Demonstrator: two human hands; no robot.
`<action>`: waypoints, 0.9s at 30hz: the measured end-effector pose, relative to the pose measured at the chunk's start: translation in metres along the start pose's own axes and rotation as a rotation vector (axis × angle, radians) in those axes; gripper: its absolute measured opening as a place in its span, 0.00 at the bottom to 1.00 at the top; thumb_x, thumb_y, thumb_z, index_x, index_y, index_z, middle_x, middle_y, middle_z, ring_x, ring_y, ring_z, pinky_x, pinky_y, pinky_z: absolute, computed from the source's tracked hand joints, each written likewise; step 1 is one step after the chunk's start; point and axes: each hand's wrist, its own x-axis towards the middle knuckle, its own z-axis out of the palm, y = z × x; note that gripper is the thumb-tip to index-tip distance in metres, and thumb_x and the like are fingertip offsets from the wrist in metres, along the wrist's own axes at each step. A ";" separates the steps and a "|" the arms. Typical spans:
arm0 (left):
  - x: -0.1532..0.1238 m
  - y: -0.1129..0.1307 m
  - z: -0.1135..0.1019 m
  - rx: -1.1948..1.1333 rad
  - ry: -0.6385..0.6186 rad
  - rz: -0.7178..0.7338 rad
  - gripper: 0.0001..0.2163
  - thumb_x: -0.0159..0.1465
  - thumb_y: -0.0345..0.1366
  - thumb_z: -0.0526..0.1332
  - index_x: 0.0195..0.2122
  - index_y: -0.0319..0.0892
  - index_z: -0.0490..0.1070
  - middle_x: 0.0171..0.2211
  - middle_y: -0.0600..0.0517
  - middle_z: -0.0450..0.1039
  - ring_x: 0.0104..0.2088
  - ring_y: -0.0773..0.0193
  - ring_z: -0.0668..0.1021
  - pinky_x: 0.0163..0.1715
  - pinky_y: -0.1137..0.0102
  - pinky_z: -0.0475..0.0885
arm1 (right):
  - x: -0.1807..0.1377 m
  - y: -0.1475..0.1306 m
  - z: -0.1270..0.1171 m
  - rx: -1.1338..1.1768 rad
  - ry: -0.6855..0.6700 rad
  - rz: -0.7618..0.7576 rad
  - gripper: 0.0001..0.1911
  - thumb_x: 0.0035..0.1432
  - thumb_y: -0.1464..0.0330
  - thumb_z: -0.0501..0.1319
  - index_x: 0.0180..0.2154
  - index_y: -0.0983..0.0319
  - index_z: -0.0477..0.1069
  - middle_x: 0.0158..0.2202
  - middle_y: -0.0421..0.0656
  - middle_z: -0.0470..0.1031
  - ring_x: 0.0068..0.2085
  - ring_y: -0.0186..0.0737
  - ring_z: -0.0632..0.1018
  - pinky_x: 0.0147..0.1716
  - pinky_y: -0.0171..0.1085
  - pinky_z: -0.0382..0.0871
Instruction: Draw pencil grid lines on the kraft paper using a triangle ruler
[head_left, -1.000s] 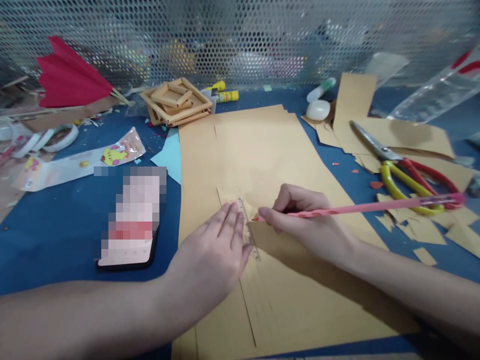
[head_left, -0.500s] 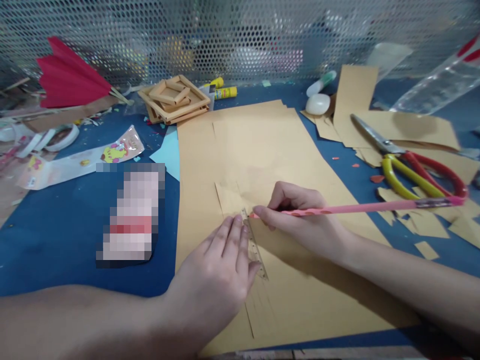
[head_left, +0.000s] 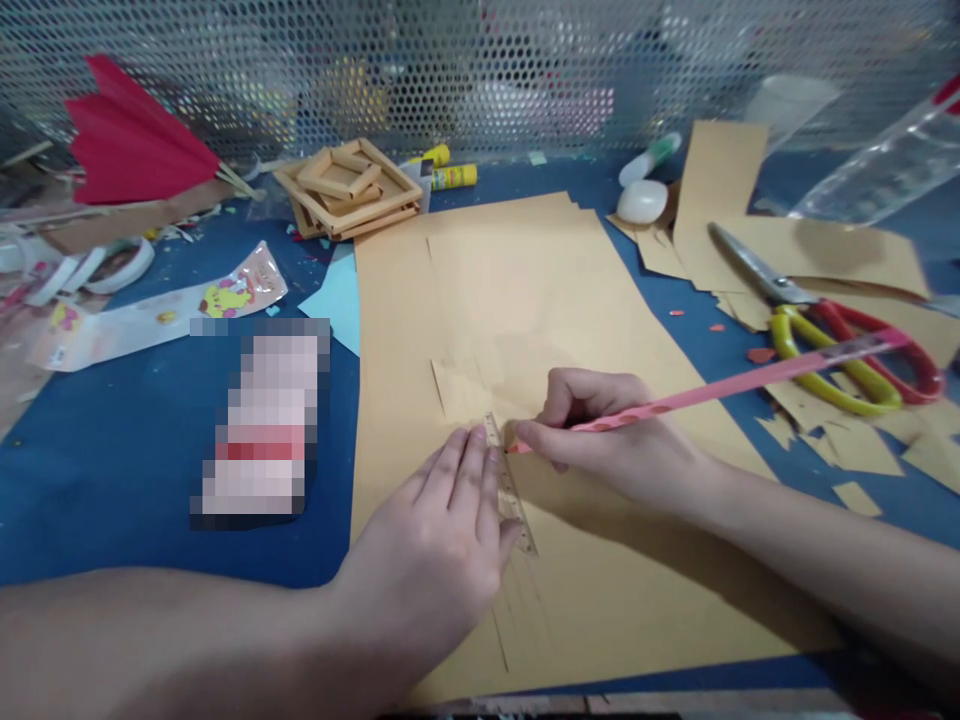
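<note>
My left hand [head_left: 442, 535] lies with its fingers stretched out, pressing a small clear ruler [head_left: 512, 492] onto a large tan sheet of paper [head_left: 600, 330]. Part of the ruler is hidden under the fingers. In my right hand [head_left: 600, 425] a long pink pencil [head_left: 705, 392] is pinched near its point. The pencil tip rests by the ruler's right edge, just beside my left fingertips. Thin pencil lines and narrow slits run along the paper below and above the ruler.
Red and yellow scissors [head_left: 847, 340] lie at right over tan paper scraps [head_left: 862, 445]. Behind stand wooden stick frames [head_left: 360, 190], glue sticks [head_left: 454, 177] and a red paper fan [head_left: 131, 140]. A blurred-out object [head_left: 262, 430] lies left on the blue table [head_left: 112, 480]. Perforated metal [head_left: 480, 60] closes the back.
The pencil tip has slid a little down along the ruler's edge, and the pencil's far end has tilted upward. My left hand and the ruler stay in place.
</note>
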 end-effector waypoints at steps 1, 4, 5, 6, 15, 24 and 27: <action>0.000 0.000 0.000 -0.001 0.005 -0.005 0.18 0.69 0.34 0.49 0.49 0.24 0.70 0.50 0.35 0.69 0.52 0.49 0.73 0.49 0.63 0.73 | 0.000 -0.001 0.000 -0.004 -0.018 0.008 0.15 0.50 0.73 0.64 0.19 0.61 0.58 0.15 0.34 0.66 0.19 0.27 0.62 0.17 0.30 0.54; 0.000 0.000 0.000 0.000 0.012 -0.010 0.18 0.69 0.35 0.50 0.49 0.24 0.70 0.50 0.35 0.69 0.52 0.49 0.73 0.50 0.63 0.72 | 0.001 -0.004 -0.004 0.000 -0.079 0.046 0.15 0.49 0.73 0.64 0.19 0.61 0.59 0.14 0.34 0.66 0.18 0.27 0.62 0.16 0.29 0.54; 0.000 0.000 0.000 -0.001 0.009 -0.010 0.18 0.69 0.35 0.50 0.49 0.24 0.70 0.50 0.35 0.69 0.52 0.49 0.73 0.49 0.63 0.72 | 0.002 -0.005 -0.006 0.016 -0.091 0.054 0.15 0.49 0.73 0.64 0.18 0.61 0.59 0.14 0.34 0.66 0.18 0.27 0.63 0.16 0.29 0.54; -0.001 0.000 -0.001 -0.002 0.001 -0.010 0.18 0.69 0.35 0.50 0.49 0.24 0.70 0.51 0.35 0.69 0.52 0.49 0.73 0.49 0.63 0.72 | 0.003 -0.006 -0.008 0.042 -0.091 0.054 0.16 0.49 0.72 0.64 0.18 0.61 0.59 0.14 0.34 0.66 0.18 0.27 0.64 0.17 0.29 0.55; -0.002 -0.002 -0.002 -0.032 0.003 0.003 0.18 0.70 0.34 0.48 0.50 0.23 0.69 0.52 0.33 0.67 0.53 0.49 0.72 0.50 0.63 0.72 | -0.011 -0.016 -0.008 0.142 0.034 0.133 0.11 0.54 0.66 0.63 0.26 0.60 0.63 0.20 0.37 0.71 0.18 0.28 0.66 0.14 0.30 0.53; -0.005 0.002 -0.002 -0.021 0.036 -0.009 0.19 0.69 0.35 0.50 0.50 0.21 0.68 0.51 0.31 0.67 0.52 0.47 0.73 0.50 0.62 0.72 | -0.027 -0.001 0.011 -0.116 0.206 -0.048 0.16 0.55 0.69 0.62 0.21 0.60 0.58 0.19 0.35 0.62 0.21 0.29 0.61 0.18 0.33 0.54; -0.010 0.009 -0.004 -0.024 0.044 0.000 0.19 0.69 0.35 0.50 0.50 0.21 0.68 0.51 0.31 0.67 0.52 0.47 0.73 0.49 0.62 0.72 | -0.026 0.001 0.011 -0.110 0.193 -0.043 0.15 0.55 0.69 0.62 0.21 0.60 0.59 0.18 0.35 0.62 0.21 0.29 0.61 0.19 0.33 0.54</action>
